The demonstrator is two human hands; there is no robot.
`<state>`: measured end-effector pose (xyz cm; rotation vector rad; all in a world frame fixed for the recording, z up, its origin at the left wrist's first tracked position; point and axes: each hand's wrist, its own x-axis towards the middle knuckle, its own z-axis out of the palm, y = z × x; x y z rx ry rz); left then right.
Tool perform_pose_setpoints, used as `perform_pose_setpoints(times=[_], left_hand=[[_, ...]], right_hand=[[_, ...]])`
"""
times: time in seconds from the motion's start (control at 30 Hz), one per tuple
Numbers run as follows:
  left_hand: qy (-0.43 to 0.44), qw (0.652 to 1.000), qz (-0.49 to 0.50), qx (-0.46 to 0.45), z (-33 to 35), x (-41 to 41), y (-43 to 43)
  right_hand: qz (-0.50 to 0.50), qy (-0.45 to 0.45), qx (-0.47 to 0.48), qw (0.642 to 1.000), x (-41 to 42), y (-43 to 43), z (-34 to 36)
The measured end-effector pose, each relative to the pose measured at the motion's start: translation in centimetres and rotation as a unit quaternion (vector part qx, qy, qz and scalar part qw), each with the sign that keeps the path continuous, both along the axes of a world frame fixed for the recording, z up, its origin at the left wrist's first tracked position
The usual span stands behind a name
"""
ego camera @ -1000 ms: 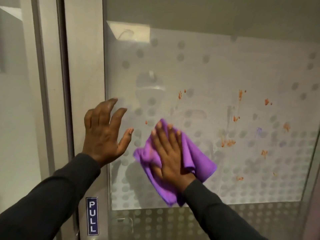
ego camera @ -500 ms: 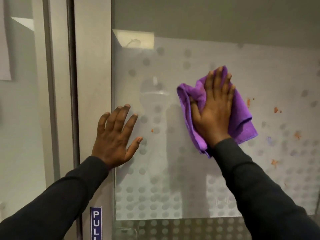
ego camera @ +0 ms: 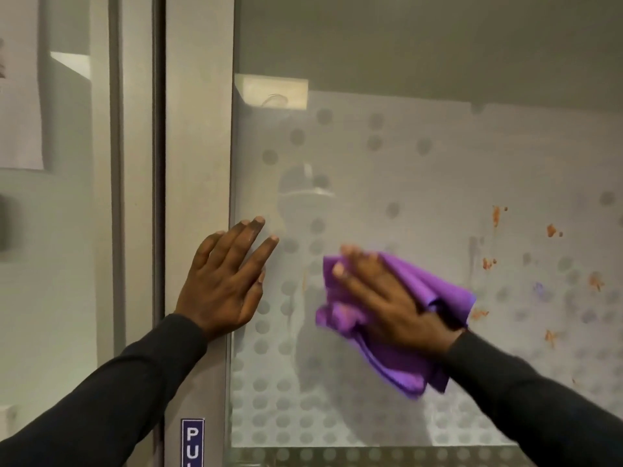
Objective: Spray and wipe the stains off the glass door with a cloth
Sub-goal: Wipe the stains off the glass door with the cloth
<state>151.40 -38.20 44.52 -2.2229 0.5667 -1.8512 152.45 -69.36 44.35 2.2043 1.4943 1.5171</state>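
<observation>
The glass door [ego camera: 421,183] fills the view, frosted with grey dots. Several orange stains [ego camera: 495,215] speckle its right part, and a faint orange smear [ego camera: 305,281] sits near the middle. My right hand [ego camera: 387,298] lies flat with straight fingers on a purple cloth [ego camera: 435,288], pressing it against the glass left of the stains. My left hand [ego camera: 226,284] rests flat with spread fingers on the edge of the glass and the metal door frame [ego camera: 199,163]. No spray bottle is in view.
A blue PULL label [ego camera: 193,441] is stuck low on the frame. Left of the frame is another glass panel with a sheet of paper [ego camera: 20,96] on it. A dotted strip runs along the bottom of the frosted area.
My right hand swept the cloth from lower centre up to the right, then back down towards the centre. The orange spots near the middle are gone. My left hand stayed on the frame.
</observation>
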Motion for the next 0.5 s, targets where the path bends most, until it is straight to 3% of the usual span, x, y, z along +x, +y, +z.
perform_pose_setpoints(times=[0.1, 0.2, 0.3, 0.37, 0.5], left_hand=[[-0.010, 1.000, -0.003, -0.001, 0.0, 0.0, 0.1], [-0.013, 1.000, -0.005, 0.001, 0.0, 0.0, 0.0], [-0.007, 1.000, -0.005, 0.000, 0.0, 0.0, 0.0], [-0.011, 1.000, -0.010, -0.006, 0.0, -0.1, 0.0], [-0.016, 0.998, -0.044, -0.052, 0.0, -0.3, 0.0]], right_hand=[[-0.013, -0.049, 0.137, 0.989, 0.3, 0.1, 6.2], [-0.057, -0.124, 0.257, 0.957, 0.6, 1.1, 10.7], [-0.063, -0.148, 0.312, 0.937, 0.1, 4.1, 10.8], [-0.081, -0.095, 0.275, 0.953, -0.1, 6.6, 8.0], [-0.078, -0.022, 0.073, 0.994, -0.4, 7.7, -2.9]])
